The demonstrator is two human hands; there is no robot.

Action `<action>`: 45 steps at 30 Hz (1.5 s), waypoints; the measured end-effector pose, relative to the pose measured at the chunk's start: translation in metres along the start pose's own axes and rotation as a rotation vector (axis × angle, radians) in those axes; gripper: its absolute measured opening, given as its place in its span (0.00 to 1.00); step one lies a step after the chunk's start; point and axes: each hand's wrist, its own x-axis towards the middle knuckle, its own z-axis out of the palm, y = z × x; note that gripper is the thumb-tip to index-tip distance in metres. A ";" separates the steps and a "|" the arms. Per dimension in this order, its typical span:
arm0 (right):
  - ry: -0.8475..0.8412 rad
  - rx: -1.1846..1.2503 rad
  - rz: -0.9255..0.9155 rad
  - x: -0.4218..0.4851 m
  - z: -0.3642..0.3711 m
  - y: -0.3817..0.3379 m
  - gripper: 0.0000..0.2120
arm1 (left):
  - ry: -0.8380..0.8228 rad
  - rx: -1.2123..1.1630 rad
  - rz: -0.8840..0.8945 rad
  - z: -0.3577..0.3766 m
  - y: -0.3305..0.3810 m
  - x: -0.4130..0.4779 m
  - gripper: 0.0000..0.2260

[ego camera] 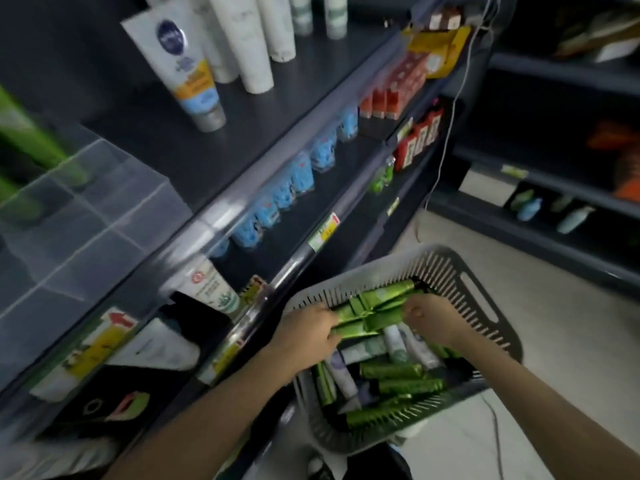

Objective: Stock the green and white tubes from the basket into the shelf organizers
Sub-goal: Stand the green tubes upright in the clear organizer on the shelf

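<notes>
A grey slotted basket (464, 271) sits low at the right, filled with green tubes (398, 370) and white tubes (394, 341). Both hands are inside it. My left hand (308, 332) grips the left ends of a bunch of green tubes (367, 311) lying across the basket's far half. My right hand (433, 317) holds the right ends of the same bunch. A clear plastic shelf organizer (79, 216) with dividers stands on the upper shelf at the left, with blurred green tubes (24, 133) behind it.
Dark shelves run diagonally from lower left to upper right. White tubes (242, 39) and a blue-and-white tube (187, 64) stand on the top shelf. Blue packs (301, 174) and red boxes (398, 88) line lower shelves. Another shelf unit stands at the right across a pale floor.
</notes>
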 end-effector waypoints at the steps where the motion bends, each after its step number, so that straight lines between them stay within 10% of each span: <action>1: -0.020 -0.033 0.000 0.003 0.006 0.012 0.04 | -0.041 0.001 -0.011 0.012 -0.002 0.007 0.12; 18: 0.043 -0.403 -0.184 0.111 0.060 0.057 0.22 | -0.073 -0.098 -0.194 0.119 -0.017 0.088 0.12; 33: 0.073 -0.599 -0.319 0.105 0.063 0.058 0.23 | -0.300 0.285 -0.165 0.111 -0.006 0.102 0.11; 40: 0.126 -0.758 -0.436 0.100 0.061 0.048 0.17 | -0.277 0.065 -0.265 0.087 0.002 0.091 0.11; 45: 0.167 -0.406 -0.372 0.089 0.055 0.052 0.17 | -0.238 -0.415 -0.342 0.063 -0.002 0.074 0.16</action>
